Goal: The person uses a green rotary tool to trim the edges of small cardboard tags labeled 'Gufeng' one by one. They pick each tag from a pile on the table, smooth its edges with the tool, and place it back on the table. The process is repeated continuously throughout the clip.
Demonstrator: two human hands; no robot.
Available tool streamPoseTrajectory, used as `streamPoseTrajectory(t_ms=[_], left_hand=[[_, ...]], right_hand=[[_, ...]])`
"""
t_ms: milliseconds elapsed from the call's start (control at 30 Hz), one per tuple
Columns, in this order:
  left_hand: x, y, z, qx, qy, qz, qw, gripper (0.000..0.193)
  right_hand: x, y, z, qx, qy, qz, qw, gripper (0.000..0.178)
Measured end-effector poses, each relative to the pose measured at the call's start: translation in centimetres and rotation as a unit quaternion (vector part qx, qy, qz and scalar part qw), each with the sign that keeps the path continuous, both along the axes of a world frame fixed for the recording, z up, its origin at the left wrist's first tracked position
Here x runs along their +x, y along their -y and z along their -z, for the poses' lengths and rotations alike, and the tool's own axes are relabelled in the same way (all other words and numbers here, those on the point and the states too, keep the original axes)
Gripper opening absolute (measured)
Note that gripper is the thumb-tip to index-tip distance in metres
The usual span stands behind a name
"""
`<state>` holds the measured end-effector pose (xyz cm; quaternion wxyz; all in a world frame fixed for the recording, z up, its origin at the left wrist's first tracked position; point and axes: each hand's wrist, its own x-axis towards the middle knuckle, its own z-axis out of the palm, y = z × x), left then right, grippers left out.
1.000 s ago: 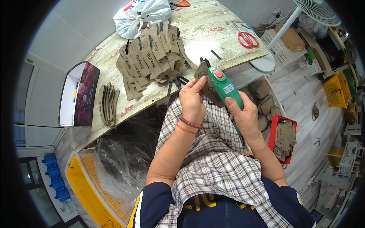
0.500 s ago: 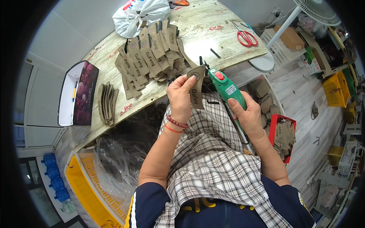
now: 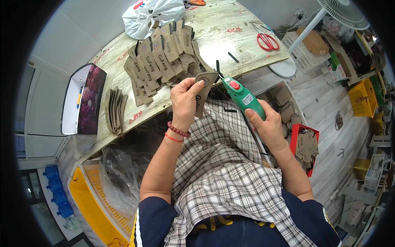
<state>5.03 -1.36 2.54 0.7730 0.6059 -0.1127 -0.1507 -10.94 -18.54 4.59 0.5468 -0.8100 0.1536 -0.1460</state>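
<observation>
My left hand (image 3: 186, 100) holds a flat brown cardboard tag (image 3: 203, 91) with a round hole near its top, raised over my lap. My right hand (image 3: 267, 125) grips a green handheld power tool (image 3: 243, 97) with a red button; its black tip points at the tag's upper edge. A large heap of similar brown tags (image 3: 161, 57) lies spread on the wooden table (image 3: 230, 24) just beyond my hands. A smaller stack of tags (image 3: 115, 109) lies at the table's left part.
Red-handled scissors (image 3: 266, 40) and a white plastic bag (image 3: 152, 15) lie on the table. An open box (image 3: 82, 99) stands at its left end. A red bin of tags (image 3: 305, 145) sits on the floor to my right, a yellow crate (image 3: 88, 201) to my left. A white fan base (image 3: 284, 68) stands by.
My left hand has carried the tag leftward and turned it upright, away from the tool. The right hand with the tool has dropped slightly.
</observation>
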Motion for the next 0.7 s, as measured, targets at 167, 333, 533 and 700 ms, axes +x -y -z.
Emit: streamPoseTrajectory(t_ms=[167,333,533,700], left_hand=[[0.4,-0.4,-0.2,0.035,0.001,0.024,0.999,0.012],[0.9,-1.2,-0.7,0.102,0.005,0.055,0.993,0.011],[4.4,-7.7,-2.1,0.16,0.048,-0.016,0.986,0.012],[12.4,-23.3,-0.8,0.456,0.23,-0.334,0.792,0.025]], right_hand=[[0.0,0.1,-0.1,0.002,-0.006,-0.006,1.0,0.046],[0.2,-0.1,-0.2,-0.001,0.001,-0.019,1.0,0.044],[0.3,-0.7,0.4,0.042,-0.036,-0.003,0.998,0.035],[0.1,-1.1,1.0,0.066,-0.031,-0.012,0.997,0.038]])
